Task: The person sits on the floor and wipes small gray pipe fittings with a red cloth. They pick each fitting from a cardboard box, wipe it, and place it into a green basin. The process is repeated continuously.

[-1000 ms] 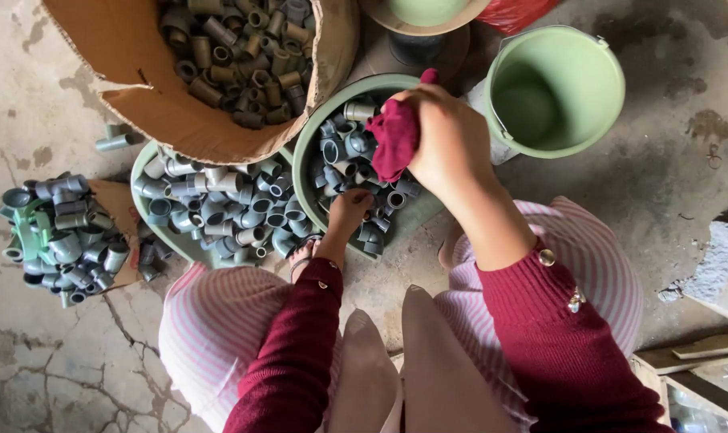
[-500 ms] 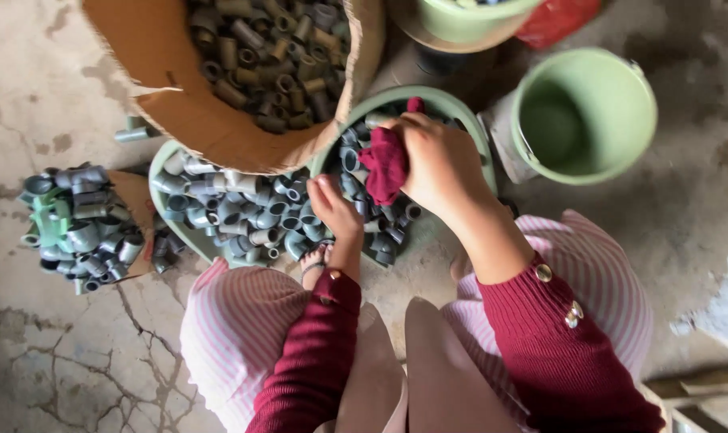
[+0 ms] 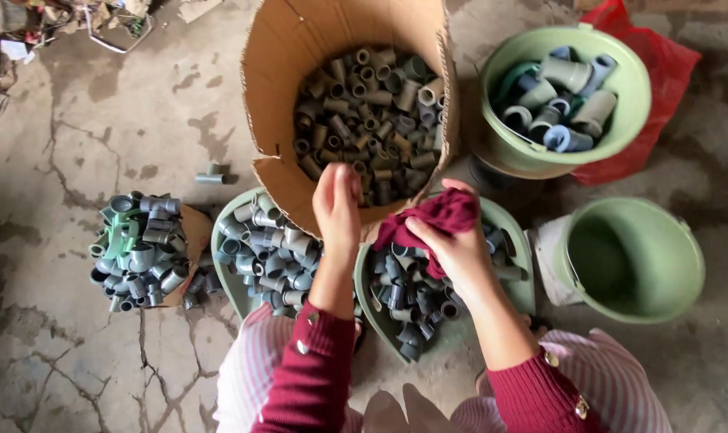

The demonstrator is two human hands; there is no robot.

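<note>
Rag gripped by right hand | left hand curled at box rim, contents unclear

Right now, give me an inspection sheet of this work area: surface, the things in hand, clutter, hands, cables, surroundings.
Surface: cracked, stained concrete floor.
Things in hand: dark red cloth gripped above a green basin of grey pipe fittings; cardboard box of darker fittings just behind.
Clutter: second green basin of fittings, heap of fittings on cardboard, one loose fitting, green bucket with larger fittings, green bucket with nothing inside, red mesh bag.
Hands: left hand at the box's front edge, contents of its grasp unclear; right hand holds the cloth.
Cables: nothing seen.
Surroundings: debris in the far left corner.
</note>
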